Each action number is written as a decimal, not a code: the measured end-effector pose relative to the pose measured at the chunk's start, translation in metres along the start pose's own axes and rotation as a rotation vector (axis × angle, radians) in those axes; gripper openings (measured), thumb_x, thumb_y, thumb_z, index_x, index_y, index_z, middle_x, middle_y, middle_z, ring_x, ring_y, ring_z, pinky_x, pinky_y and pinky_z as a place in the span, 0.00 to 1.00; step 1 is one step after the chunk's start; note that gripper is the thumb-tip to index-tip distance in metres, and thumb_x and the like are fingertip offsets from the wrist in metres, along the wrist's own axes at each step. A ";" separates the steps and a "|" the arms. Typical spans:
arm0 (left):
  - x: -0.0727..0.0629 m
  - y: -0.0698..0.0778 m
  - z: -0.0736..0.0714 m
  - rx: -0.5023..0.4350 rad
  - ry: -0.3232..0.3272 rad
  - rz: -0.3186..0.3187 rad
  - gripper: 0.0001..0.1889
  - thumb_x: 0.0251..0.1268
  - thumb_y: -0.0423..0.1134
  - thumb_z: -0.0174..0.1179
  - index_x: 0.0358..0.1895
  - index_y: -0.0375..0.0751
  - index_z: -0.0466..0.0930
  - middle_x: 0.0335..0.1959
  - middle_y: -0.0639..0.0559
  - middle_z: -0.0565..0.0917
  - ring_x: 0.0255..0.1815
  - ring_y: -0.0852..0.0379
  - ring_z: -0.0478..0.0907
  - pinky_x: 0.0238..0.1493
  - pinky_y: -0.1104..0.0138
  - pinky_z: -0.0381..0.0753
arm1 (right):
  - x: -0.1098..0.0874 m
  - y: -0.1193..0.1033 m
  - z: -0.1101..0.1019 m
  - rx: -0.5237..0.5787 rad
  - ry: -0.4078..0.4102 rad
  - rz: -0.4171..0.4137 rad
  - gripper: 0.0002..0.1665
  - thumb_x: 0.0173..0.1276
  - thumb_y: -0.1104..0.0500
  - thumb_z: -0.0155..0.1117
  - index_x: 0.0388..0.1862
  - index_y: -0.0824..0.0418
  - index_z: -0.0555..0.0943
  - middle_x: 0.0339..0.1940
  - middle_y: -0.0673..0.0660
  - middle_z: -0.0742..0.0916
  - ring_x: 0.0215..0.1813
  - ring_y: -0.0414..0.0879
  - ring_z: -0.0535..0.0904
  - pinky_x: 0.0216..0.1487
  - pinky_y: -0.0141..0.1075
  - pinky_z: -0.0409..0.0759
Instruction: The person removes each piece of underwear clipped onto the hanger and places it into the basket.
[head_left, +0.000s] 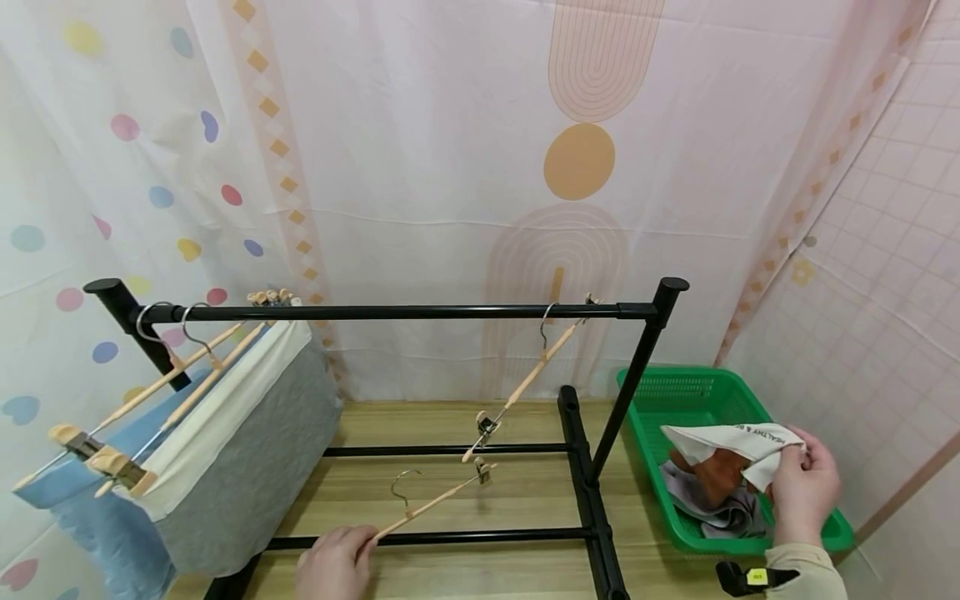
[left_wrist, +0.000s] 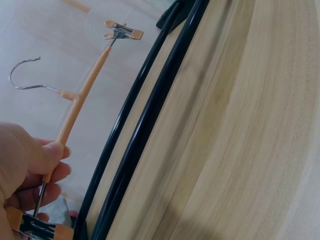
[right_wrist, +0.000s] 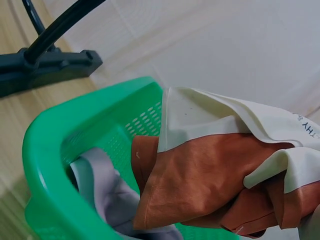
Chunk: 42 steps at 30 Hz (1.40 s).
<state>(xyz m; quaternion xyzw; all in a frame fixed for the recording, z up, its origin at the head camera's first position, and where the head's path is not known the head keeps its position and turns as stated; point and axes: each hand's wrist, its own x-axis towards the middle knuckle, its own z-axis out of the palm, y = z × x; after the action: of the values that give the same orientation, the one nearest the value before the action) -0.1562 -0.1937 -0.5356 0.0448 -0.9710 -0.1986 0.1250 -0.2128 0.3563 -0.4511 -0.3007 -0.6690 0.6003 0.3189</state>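
Low in the head view, my left hand (head_left: pixel 333 562) grips a wooden clip hanger (head_left: pixel 427 507) near one end. Its metal hook and two clips show in the left wrist view, with my thumb (left_wrist: pixel 47 155) on the bar. On the right, my right hand (head_left: pixel 806 492) pinches the white edge of a brown-and-white cloth (right_wrist: pixel 195 175) with printed lettering. This cloth hangs in folds over a green basket (right_wrist: pixel 50 145). Beneath it in the basket lies a grey cloth (head_left: pixel 720 504). The right fingertips are partly hidden by the fabric.
A black rack (head_left: pixel 420 312) spans the middle. At its left end hang clip hangers holding a grey-and-white cloth (head_left: pixel 247 450) and a blue cloth (head_left: pixel 123 533). Another clip hanger (head_left: pixel 532 379) hangs bare near the right end. Patterned curtains (head_left: pixel 420 167) stand behind.
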 end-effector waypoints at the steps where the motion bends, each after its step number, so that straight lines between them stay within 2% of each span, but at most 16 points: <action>1: 0.000 0.000 0.000 -0.001 -0.001 -0.001 0.07 0.55 0.33 0.72 0.35 0.51 0.88 0.30 0.56 0.83 0.36 0.46 0.80 0.37 0.44 0.75 | 0.001 0.002 0.000 -0.026 -0.003 0.001 0.16 0.74 0.60 0.48 0.50 0.47 0.82 0.15 0.39 0.75 0.07 0.38 0.62 0.08 0.29 0.62; 5: 0.000 -0.001 -0.002 -0.003 -0.001 -0.006 0.08 0.56 0.33 0.71 0.36 0.51 0.88 0.31 0.55 0.84 0.37 0.45 0.81 0.37 0.44 0.75 | 0.003 0.010 0.000 -0.124 -0.019 0.006 0.22 0.75 0.60 0.45 0.62 0.57 0.79 0.19 0.38 0.74 0.09 0.38 0.63 0.09 0.30 0.64; 9: -0.001 0.000 -0.005 -0.003 0.025 -0.005 0.07 0.55 0.33 0.72 0.36 0.50 0.88 0.31 0.54 0.85 0.37 0.45 0.81 0.38 0.43 0.75 | 0.004 0.016 0.000 -0.194 -0.037 0.009 0.24 0.75 0.61 0.42 0.65 0.59 0.76 0.24 0.39 0.75 0.11 0.38 0.65 0.11 0.31 0.66; 12: -0.001 0.000 -0.009 -0.004 0.055 0.003 0.07 0.55 0.32 0.72 0.36 0.49 0.89 0.32 0.53 0.86 0.38 0.44 0.82 0.39 0.42 0.75 | 0.003 0.020 0.000 -0.285 -0.044 -0.035 0.24 0.75 0.62 0.42 0.65 0.61 0.76 0.36 0.50 0.81 0.16 0.35 0.66 0.16 0.30 0.66; 15: 0.000 0.000 -0.012 -0.008 0.079 0.007 0.07 0.55 0.33 0.72 0.36 0.48 0.89 0.33 0.52 0.86 0.38 0.43 0.82 0.40 0.41 0.74 | 0.003 0.024 0.000 -0.374 -0.053 -0.092 0.25 0.75 0.63 0.41 0.64 0.63 0.77 0.48 0.61 0.80 0.19 0.38 0.64 0.20 0.32 0.63; 16: 0.000 0.001 -0.013 -0.006 0.087 0.010 0.07 0.55 0.33 0.72 0.36 0.48 0.89 0.32 0.52 0.86 0.37 0.44 0.82 0.40 0.41 0.74 | 0.003 0.026 0.000 -0.399 -0.052 -0.114 0.25 0.74 0.63 0.40 0.63 0.63 0.77 0.48 0.63 0.80 0.20 0.39 0.63 0.21 0.33 0.61; 20: 0.001 0.002 -0.018 -0.001 0.131 0.033 0.07 0.53 0.33 0.73 0.36 0.48 0.89 0.30 0.52 0.86 0.34 0.45 0.82 0.37 0.44 0.75 | 0.004 0.032 0.001 -0.460 -0.061 -0.162 0.24 0.74 0.63 0.40 0.61 0.64 0.79 0.28 0.63 0.78 0.16 0.46 0.60 0.20 0.37 0.59; 21: 0.002 0.003 -0.019 0.000 0.146 0.043 0.07 0.53 0.33 0.74 0.35 0.47 0.89 0.29 0.52 0.86 0.33 0.46 0.81 0.36 0.44 0.75 | 0.005 0.033 0.001 -0.477 -0.072 -0.170 0.24 0.74 0.63 0.40 0.61 0.64 0.79 0.28 0.63 0.78 0.16 0.47 0.60 0.20 0.37 0.59; 22: 0.002 0.003 -0.021 0.002 0.164 0.056 0.07 0.52 0.33 0.74 0.34 0.47 0.89 0.29 0.52 0.86 0.32 0.47 0.81 0.34 0.45 0.75 | 0.005 0.034 0.001 -0.492 -0.086 -0.182 0.24 0.75 0.62 0.39 0.61 0.64 0.78 0.28 0.63 0.78 0.16 0.48 0.60 0.20 0.38 0.59; 26: 0.004 0.004 -0.026 0.005 0.228 0.104 0.08 0.49 0.32 0.75 0.33 0.46 0.89 0.27 0.52 0.85 0.29 0.48 0.81 0.31 0.46 0.75 | 0.005 0.039 0.002 -0.553 -0.171 -0.232 0.24 0.76 0.62 0.39 0.63 0.66 0.77 0.42 0.69 0.82 0.21 0.50 0.65 0.23 0.39 0.61; 29: 0.005 0.004 -0.031 0.008 0.257 0.127 0.08 0.48 0.32 0.76 0.32 0.46 0.90 0.27 0.52 0.85 0.29 0.48 0.81 0.30 0.47 0.76 | 0.003 0.042 0.002 -0.598 -0.263 -0.258 0.24 0.77 0.61 0.40 0.64 0.68 0.75 0.44 0.71 0.82 0.23 0.51 0.67 0.25 0.40 0.64; 31: 0.006 0.004 -0.033 0.009 0.275 0.142 0.08 0.47 0.32 0.76 0.32 0.46 0.89 0.27 0.51 0.86 0.29 0.47 0.82 0.29 0.47 0.75 | 0.001 0.044 0.001 -0.630 -0.340 -0.273 0.24 0.78 0.61 0.41 0.65 0.70 0.73 0.47 0.73 0.81 0.26 0.57 0.72 0.27 0.42 0.67; 33: 0.007 0.004 -0.035 0.011 0.284 0.149 0.09 0.46 0.32 0.76 0.32 0.46 0.89 0.28 0.51 0.86 0.30 0.47 0.82 0.28 0.47 0.76 | 0.002 0.045 0.002 -0.674 -0.417 -0.275 0.24 0.78 0.60 0.43 0.66 0.72 0.71 0.55 0.76 0.78 0.36 0.64 0.77 0.32 0.46 0.72; 35: 0.008 0.005 -0.038 0.012 0.288 0.151 0.09 0.46 0.32 0.76 0.32 0.46 0.90 0.29 0.51 0.86 0.30 0.46 0.82 0.29 0.46 0.76 | 0.004 0.047 0.003 -0.719 -0.482 -0.285 0.25 0.77 0.61 0.45 0.66 0.73 0.70 0.63 0.78 0.73 0.46 0.69 0.77 0.36 0.50 0.74; 36: 0.009 0.006 -0.038 0.010 0.296 0.153 0.09 0.46 0.32 0.77 0.32 0.46 0.90 0.29 0.50 0.86 0.30 0.46 0.82 0.29 0.46 0.76 | 0.005 0.048 0.004 -0.739 -0.505 -0.292 0.25 0.76 0.61 0.46 0.66 0.74 0.70 0.64 0.79 0.72 0.51 0.70 0.76 0.40 0.52 0.74; 42: 0.011 0.012 -0.048 0.011 0.328 0.172 0.09 0.45 0.32 0.77 0.31 0.47 0.89 0.26 0.53 0.85 0.28 0.48 0.81 0.26 0.48 0.74 | 0.007 0.051 0.007 -0.805 -0.598 -0.331 0.24 0.75 0.62 0.49 0.63 0.77 0.72 0.59 0.79 0.76 0.48 0.69 0.78 0.40 0.54 0.77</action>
<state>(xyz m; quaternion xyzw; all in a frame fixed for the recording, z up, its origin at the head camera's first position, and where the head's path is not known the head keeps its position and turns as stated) -0.1550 -0.2025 -0.4853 -0.0060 -0.9391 -0.1717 0.2978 -0.2211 0.3626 -0.5016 -0.1053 -0.9469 0.2970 0.0638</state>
